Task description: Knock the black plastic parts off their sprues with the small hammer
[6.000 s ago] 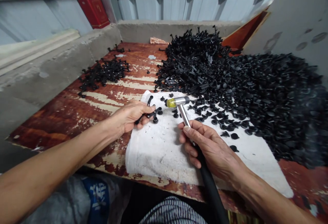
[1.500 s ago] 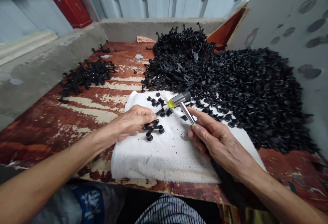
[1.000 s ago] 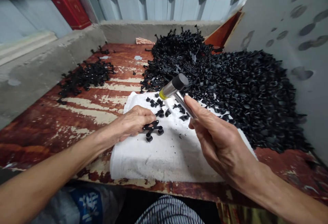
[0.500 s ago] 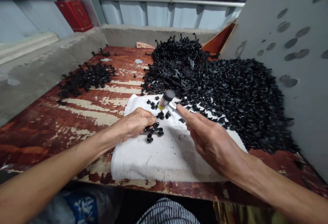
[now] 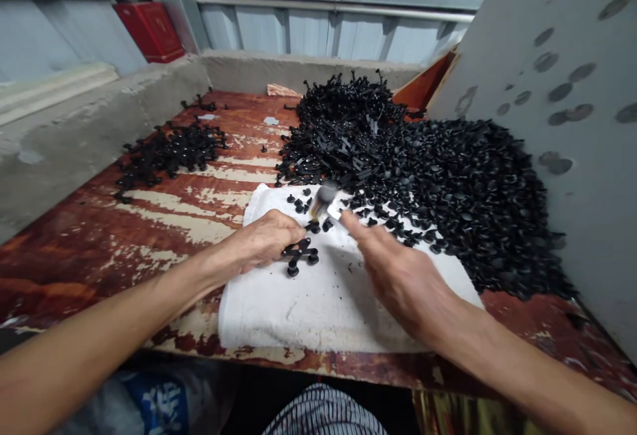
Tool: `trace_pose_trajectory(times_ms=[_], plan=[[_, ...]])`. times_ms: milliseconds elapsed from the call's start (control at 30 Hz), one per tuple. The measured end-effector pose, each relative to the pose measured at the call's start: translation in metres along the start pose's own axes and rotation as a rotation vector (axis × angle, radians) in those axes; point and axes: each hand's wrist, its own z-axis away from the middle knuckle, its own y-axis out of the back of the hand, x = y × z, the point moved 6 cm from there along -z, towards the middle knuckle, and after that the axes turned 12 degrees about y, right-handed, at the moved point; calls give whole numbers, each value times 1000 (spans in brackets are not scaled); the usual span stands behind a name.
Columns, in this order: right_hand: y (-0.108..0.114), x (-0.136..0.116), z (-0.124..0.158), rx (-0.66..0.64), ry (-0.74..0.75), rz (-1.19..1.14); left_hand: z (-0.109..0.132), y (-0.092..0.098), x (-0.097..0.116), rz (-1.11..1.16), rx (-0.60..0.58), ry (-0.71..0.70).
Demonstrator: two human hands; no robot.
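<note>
My right hand (image 5: pixel 393 262) is closed round the handle of a small hammer (image 5: pixel 326 197), whose dark head is blurred by motion. The hammer head is above the white cloth (image 5: pixel 308 315), just beyond the fingertips of my left hand (image 5: pixel 269 236). Those left fingers are pinched on a small black plastic part, mostly covered by the fingers, its tip near the hammer. By the left fingers, joined black strips with round knobs (image 5: pixel 300 254) lie on the cloth. Loose black round-headed pieces (image 5: pixel 298 204) are scattered on the cloth's far side.
A big heap of black round-headed pieces (image 5: pixel 468 189) fills the right, joined by a pile of black strips (image 5: pixel 348 117) behind. A smaller pile (image 5: pixel 172 150) lies at the left of the worn red tabletop (image 5: pixel 99 249). A grey spotted panel (image 5: pixel 582 143) stands at right.
The hammer head has shifted slightly and stays blurred near the left fingertips. My left hand keeps its pinch in almost the same place. The whole view has moved a little.
</note>
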Motion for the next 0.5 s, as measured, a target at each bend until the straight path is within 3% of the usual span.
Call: trace_pose_trajectory(times_ms=[67, 200, 333, 400, 500], plan=[[1, 0, -3, -31, -1, -39, 7, -2, 5, 13, -17, 9], [14, 7, -17, 112, -175, -310, 27, -13, 24, -15, -60, -51], [-17, 7, -18, -96, -487, -885, 46, -30, 38, -198, -109, -301], [-26, 4, -14, -110, -559, -1019, 51, -23, 34, -245, 4, -373], [-25, 7, -3, 43, -659, -1078, 58, 0, 19, -192, 254, -356]])
